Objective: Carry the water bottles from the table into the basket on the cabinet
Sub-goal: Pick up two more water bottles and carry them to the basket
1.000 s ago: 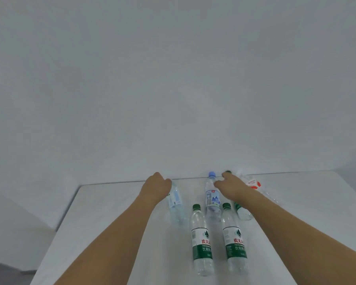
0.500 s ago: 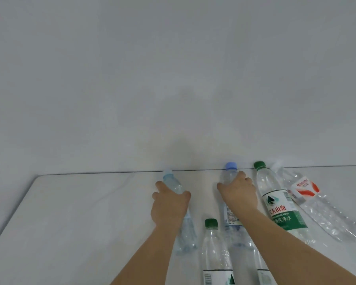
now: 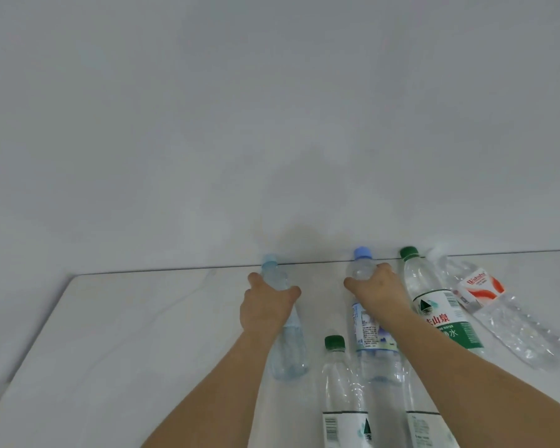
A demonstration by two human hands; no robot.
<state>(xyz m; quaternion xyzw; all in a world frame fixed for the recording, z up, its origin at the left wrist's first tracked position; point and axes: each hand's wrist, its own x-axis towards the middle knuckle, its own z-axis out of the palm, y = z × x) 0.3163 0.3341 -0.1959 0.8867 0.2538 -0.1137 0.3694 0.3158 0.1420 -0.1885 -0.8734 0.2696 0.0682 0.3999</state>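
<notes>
On a white table (image 3: 126,334) against a grey wall (image 3: 272,124), left hand (image 3: 265,310) and right hand (image 3: 380,294) each grasp 1 bottle.

Head camera, close above table (image 3: 117,334), facing forward-down toward wall (image 3: 272,124)

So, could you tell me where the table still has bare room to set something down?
The widest bare patch is the table's left part, from its left edge to the left hand and its pale-blue bottle. A narrow strip runs between the two hands. It is crowded on the right: right hand, blue-capped bottle, green-label bottle, red-label bottle.
</notes>
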